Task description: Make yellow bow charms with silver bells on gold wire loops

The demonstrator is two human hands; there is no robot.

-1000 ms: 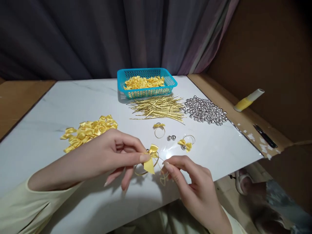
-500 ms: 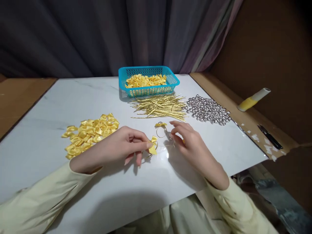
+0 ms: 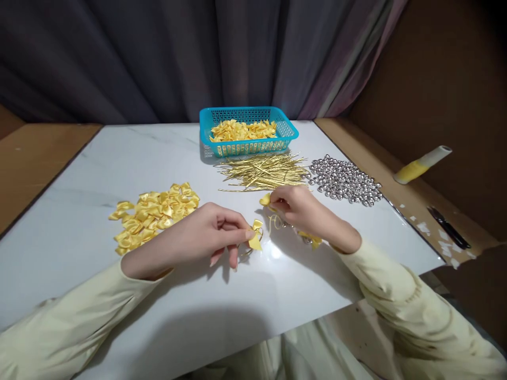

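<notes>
Yellow bow (image 3: 255, 235): plain satin, no readable word.
Blue basket (image 3: 205, 125): perforated sides, no lettering to read.
Yellow-and-white tube (image 3: 423, 164): no readable label or brand on the side in view.
Slim black tool (image 3: 448, 227): possibly marked, but too small and dim to tell.
White paper scraps (image 3: 445, 248): no legible number or word.
White tabletop (image 3: 158, 158): grey veining, no sign.
Cream sleeve (image 3: 99, 311): no legible print.
Dark curtain (image 3: 178, 58): folds, no readable text.
</notes>
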